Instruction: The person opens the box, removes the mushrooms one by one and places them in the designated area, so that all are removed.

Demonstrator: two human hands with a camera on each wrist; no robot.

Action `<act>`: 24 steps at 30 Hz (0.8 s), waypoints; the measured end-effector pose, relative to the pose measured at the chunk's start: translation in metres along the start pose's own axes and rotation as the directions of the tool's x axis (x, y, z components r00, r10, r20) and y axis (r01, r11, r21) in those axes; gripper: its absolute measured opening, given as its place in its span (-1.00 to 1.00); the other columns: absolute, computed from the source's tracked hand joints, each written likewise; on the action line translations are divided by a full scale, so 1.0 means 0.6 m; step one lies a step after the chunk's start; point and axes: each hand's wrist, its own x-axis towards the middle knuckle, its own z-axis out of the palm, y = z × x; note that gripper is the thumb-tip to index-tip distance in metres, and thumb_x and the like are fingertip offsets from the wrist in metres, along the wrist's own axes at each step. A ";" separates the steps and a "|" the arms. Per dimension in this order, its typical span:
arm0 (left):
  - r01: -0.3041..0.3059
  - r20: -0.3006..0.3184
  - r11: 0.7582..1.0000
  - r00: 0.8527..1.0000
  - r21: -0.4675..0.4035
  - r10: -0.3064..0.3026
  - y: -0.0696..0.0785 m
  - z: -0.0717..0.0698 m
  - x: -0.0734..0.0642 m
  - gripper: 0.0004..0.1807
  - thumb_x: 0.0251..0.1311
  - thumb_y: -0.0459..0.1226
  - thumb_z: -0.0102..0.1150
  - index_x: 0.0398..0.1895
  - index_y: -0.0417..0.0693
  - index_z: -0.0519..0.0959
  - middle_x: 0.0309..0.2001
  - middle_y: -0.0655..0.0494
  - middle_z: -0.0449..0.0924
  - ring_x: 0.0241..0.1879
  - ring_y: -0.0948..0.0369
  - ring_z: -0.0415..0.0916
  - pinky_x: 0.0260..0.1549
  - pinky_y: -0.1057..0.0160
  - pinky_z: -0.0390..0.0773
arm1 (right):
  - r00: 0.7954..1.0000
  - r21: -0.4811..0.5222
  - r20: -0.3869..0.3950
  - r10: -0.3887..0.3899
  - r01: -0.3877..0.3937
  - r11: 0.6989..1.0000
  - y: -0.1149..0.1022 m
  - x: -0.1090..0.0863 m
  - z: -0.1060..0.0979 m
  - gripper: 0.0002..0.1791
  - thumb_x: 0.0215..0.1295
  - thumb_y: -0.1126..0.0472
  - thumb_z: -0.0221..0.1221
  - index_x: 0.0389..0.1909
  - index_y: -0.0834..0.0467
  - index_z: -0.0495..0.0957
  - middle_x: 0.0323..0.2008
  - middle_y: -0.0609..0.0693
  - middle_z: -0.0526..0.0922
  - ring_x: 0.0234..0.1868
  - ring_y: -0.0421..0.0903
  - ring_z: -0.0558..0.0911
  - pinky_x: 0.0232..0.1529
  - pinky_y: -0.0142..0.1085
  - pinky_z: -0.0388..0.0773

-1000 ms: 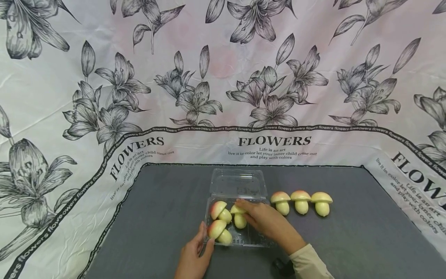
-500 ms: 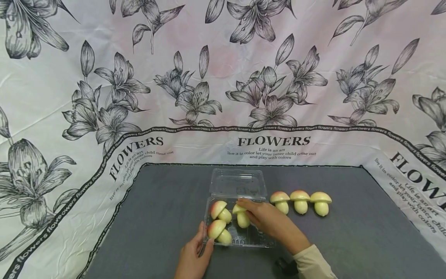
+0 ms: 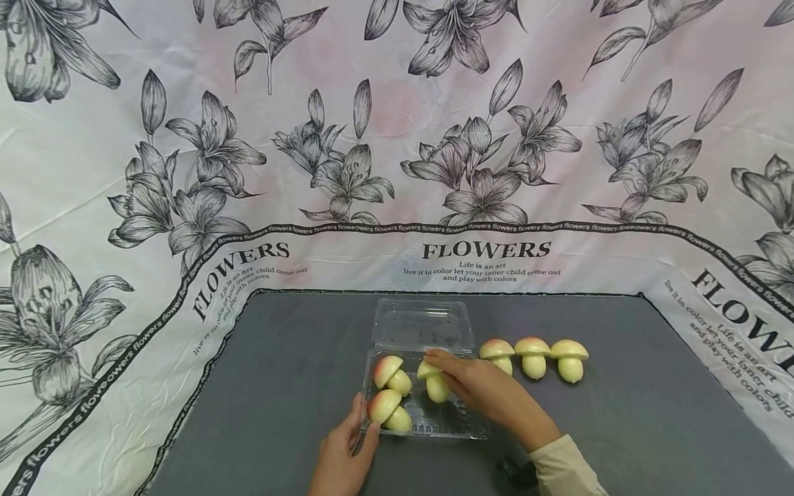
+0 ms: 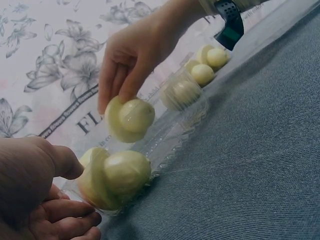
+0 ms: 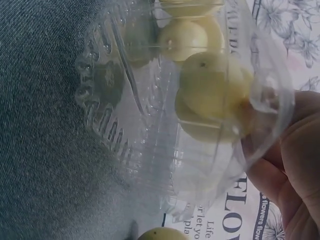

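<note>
At the middle of the clear box [image 3: 446,420], a yellow mushroom [image 3: 437,388] has its cap pinched in the fingers of the right hand [image 3: 480,386], slanting in from the near right; the left hand [image 3: 344,444] grips the box's near-left corner.

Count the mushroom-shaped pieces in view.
6: two mushroom-shaped pieces inside the clear container at its left, one piece in the right hand over its base, three pieces in a row on the table to its right. That hand might hide more.

The cloth [image 3: 397,138] reads "FLOWERS" and "Life is an art".
</note>
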 end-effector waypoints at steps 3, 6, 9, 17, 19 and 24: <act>0.003 0.009 1.000 1.000 0.002 -0.003 0.001 -0.001 -0.001 -0.13 0.34 0.13 0.10 0.49 -0.25 0.12 0.36 -0.30 0.27 0.33 -0.19 0.27 0.16 0.06 0.55 | 1.000 -0.012 -0.017 -0.008 0.008 1.000 0.000 -0.003 -0.005 -0.48 0.40 0.28 0.17 0.36 0.04 0.41 0.28 0.01 0.51 -0.26 -0.16 0.71 -0.48 -0.45 0.58; 0.008 0.018 1.000 1.000 -0.005 -0.008 0.002 -0.001 -0.001 -0.12 0.34 0.12 0.10 0.50 -0.25 0.10 0.37 -0.31 0.25 0.33 -0.21 0.26 0.17 0.04 0.54 | 0.999 -0.027 -0.046 -0.019 0.018 0.999 0.001 -0.006 -0.009 -0.49 0.39 0.29 0.19 0.35 0.03 0.43 0.28 -0.02 0.52 -0.17 -0.19 0.71 -0.38 -0.43 0.64; 0.009 0.024 1.000 1.000 -0.012 -0.009 0.003 -0.002 -0.001 -0.12 0.34 0.12 0.11 0.49 -0.26 0.10 0.37 -0.32 0.24 0.33 -0.22 0.25 0.17 0.03 0.54 | 0.997 -0.040 -0.073 -0.028 0.025 0.999 0.003 -0.009 -0.010 -0.49 0.38 0.28 0.19 0.34 0.01 0.44 0.27 -0.04 0.52 0.03 -0.15 0.66 -0.22 -0.39 0.69; -0.001 0.017 1.000 1.000 0.006 0.000 0.004 -0.003 -0.001 -0.12 0.34 0.13 0.10 0.48 -0.29 0.12 0.37 -0.29 0.25 0.32 -0.20 0.28 0.14 0.03 0.56 | 0.995 -0.021 -0.093 -0.028 0.026 0.999 0.009 -0.015 -0.015 -0.49 0.39 0.28 0.20 0.33 0.01 0.44 0.30 -0.02 0.49 -0.05 -0.16 0.69 -0.21 -0.41 0.68; 0.004 0.012 1.000 1.000 0.008 -0.004 0.004 -0.002 -0.001 -0.13 0.34 0.13 0.11 0.48 -0.27 0.13 0.37 -0.28 0.26 0.31 -0.19 0.29 0.14 0.02 0.56 | 0.995 -0.017 -0.094 -0.021 0.020 1.000 0.011 -0.018 -0.018 -0.49 0.39 0.28 0.19 0.34 0.00 0.43 0.31 -0.01 0.48 -0.17 -0.23 0.70 -0.25 -0.45 0.66; 0.010 0.010 1.000 1.000 0.003 -0.010 0.006 -0.004 -0.001 -0.13 0.33 0.13 0.12 0.48 -0.25 0.14 0.36 -0.27 0.28 0.30 -0.19 0.31 0.13 0.01 0.57 | 0.994 -0.034 -0.110 -0.025 0.021 0.999 0.017 -0.024 -0.027 -0.45 0.36 0.30 0.22 0.35 0.02 0.42 0.31 -0.01 0.48 -0.26 -0.26 0.70 -0.31 -0.50 0.63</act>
